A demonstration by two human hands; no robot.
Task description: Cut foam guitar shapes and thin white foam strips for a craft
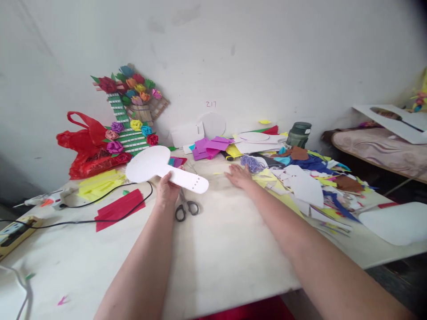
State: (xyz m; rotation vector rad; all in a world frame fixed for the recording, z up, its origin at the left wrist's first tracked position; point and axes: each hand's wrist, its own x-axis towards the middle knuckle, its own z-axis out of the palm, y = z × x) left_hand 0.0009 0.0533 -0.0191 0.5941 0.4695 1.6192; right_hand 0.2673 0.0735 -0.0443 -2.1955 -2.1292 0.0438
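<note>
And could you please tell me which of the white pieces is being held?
The paddle-shaped white piece, held in the left hand; its handle has small holes. The others, like the round piece by the wall, are unheld.

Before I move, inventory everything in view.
Wall: one, whitish, behind
Table: one, pale, beneath
Paper-flower decoration: one, multicoloured, back left
Plastic bag: one, red, left
Power strip: one, yellowish, left
Cables: at least two, black and white, left
Paper pieces: many, mixed colours, left, back, right
Scissors: one pair, black-handled, centre
Yarn: one bundle, purple, centre
Container: one, green, back right
Patterned surface: one, pinkish, far right
Cutout: one, white, left of centre
Left hand: one, bare, holding cutout
Right hand: one, bare, beside yarn
</note>
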